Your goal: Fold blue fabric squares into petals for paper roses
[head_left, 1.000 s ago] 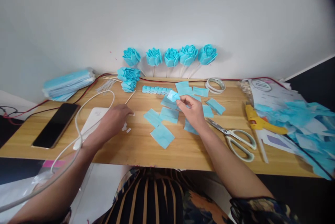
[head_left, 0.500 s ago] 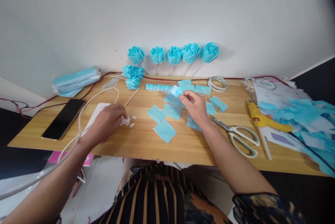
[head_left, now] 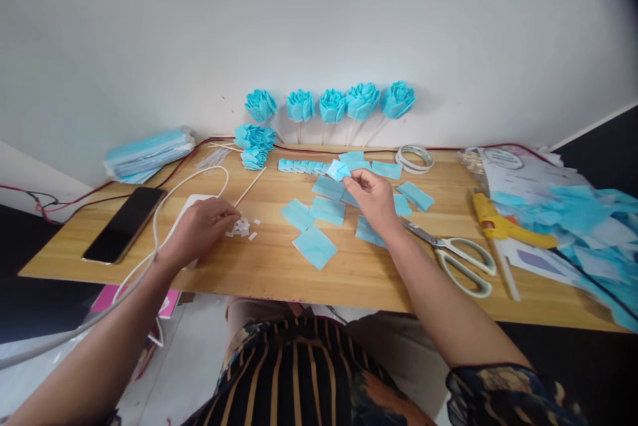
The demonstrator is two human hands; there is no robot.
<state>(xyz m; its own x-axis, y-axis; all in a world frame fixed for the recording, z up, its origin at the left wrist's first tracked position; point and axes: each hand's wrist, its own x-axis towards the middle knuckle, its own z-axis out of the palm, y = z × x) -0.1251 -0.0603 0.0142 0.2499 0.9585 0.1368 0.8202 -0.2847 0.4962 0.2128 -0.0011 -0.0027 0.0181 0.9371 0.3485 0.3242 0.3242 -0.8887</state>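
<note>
My right hand (head_left: 371,197) pinches a folded piece of blue fabric (head_left: 339,170) between thumb and fingertips, just above the tabletop. Under and around it lie several flat blue fabric pieces (head_left: 326,211). A row of folded blue pieces (head_left: 302,166) runs to its left. My left hand (head_left: 207,226) is low over the table, its fingers drawn together beside a small heap of white scraps (head_left: 242,226). Whether a scrap is between those fingertips I cannot make out. A thin stick (head_left: 250,187) lies just beyond the heap.
Blue fabric roses (head_left: 332,106) on sticks lean against the wall. Scissors (head_left: 456,253), a tape roll (head_left: 415,158) and a yellow glue gun (head_left: 508,223) lie right, by blue scraps (head_left: 598,233). Left are a phone (head_left: 124,224), a white cable (head_left: 155,213) and a stack of masks (head_left: 149,153).
My left hand has shifted slightly, its fingers now closer together near the white scraps. The right hand stays almost in place with the folded blue piece. The view has moved a little.
</note>
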